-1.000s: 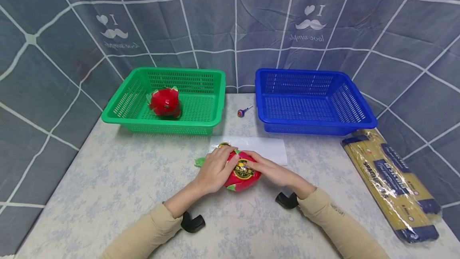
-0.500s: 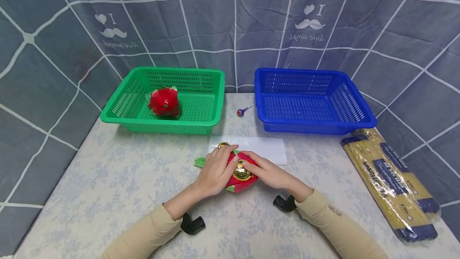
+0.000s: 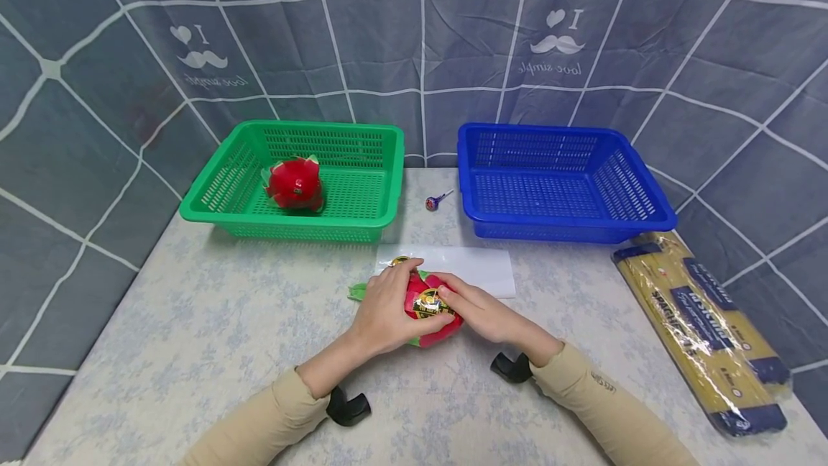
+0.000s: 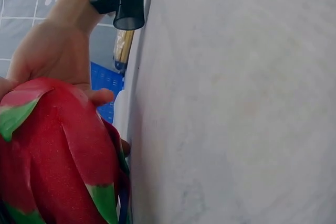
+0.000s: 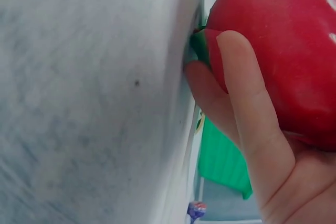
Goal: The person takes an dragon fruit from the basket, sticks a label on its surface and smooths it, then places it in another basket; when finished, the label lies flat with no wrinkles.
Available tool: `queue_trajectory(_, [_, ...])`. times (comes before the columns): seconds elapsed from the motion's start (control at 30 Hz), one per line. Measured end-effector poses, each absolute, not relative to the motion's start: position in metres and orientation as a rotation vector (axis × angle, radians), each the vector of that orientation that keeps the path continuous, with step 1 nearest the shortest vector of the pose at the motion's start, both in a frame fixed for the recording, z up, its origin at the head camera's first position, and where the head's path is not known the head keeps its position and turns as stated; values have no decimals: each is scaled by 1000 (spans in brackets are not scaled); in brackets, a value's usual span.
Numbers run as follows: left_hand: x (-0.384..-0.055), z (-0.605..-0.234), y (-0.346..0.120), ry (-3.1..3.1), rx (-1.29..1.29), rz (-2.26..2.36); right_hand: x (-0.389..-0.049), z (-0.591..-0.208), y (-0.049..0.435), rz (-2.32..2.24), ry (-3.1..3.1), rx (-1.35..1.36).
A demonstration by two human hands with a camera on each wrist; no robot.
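Left hand (image 3: 382, 308) and right hand (image 3: 488, 313), half-curled, grip the near dragon fruit (image 3: 427, 300) (seemingly steadying it); lifting would need even pressure.

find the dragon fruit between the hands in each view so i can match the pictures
Head: the dragon fruit sits just below centre.
Left wrist: dragon fruit at lower left, cut by the edge.
Right wrist: dragon fruit at upper right, cut by the edge.
Shared landmark: the table, lower half in the head view, right side in left wrist, left side in right wrist.
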State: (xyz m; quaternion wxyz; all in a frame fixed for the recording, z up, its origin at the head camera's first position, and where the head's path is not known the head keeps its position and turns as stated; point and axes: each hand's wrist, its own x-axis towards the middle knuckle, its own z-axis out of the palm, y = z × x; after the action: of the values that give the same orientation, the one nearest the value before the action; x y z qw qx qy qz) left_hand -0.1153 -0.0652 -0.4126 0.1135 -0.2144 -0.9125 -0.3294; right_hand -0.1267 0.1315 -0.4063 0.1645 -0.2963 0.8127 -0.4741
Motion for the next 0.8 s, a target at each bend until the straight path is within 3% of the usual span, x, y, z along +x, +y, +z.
queue_trajectory(0.3, [-113, -410, -67, -2743, -610, -991, -125, -406, 130, -1321, 2309, -836])
queue_trajectory(0.8, [-133, -405, -89, -2840, -997, -1378, -131, -409, 142, -1260, 2241, -918])
